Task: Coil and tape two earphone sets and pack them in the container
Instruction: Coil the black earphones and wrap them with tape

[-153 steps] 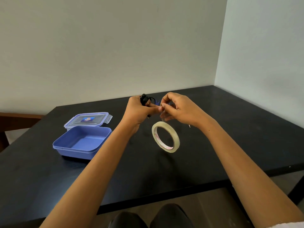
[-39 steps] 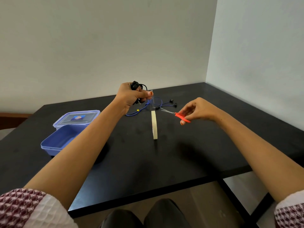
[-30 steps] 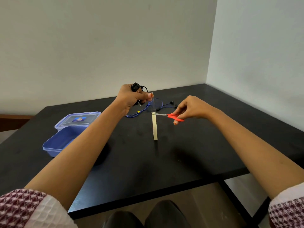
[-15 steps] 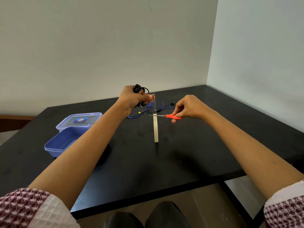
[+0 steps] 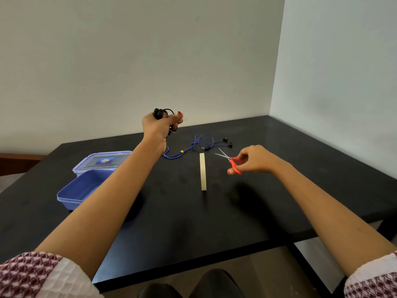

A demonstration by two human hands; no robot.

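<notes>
Two hands work above the black table [image 5: 193,222]. Near its left edge sits the open blue container [image 5: 67,202], its lid [image 5: 103,162] just behind. Mid-table the tape roll [image 5: 203,171] stands on edge. Your right hand [image 5: 254,159] pinches the red scissors [image 5: 229,159], blades apart. Farther back lie the blue earphones [image 5: 194,145]; your raised left hand [image 5: 160,126] grips the coiled black earphones [image 5: 160,112].

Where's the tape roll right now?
Head view: the tape roll stands on edge mid-table, just in front of the blue earphones, left of the scissors.
</notes>
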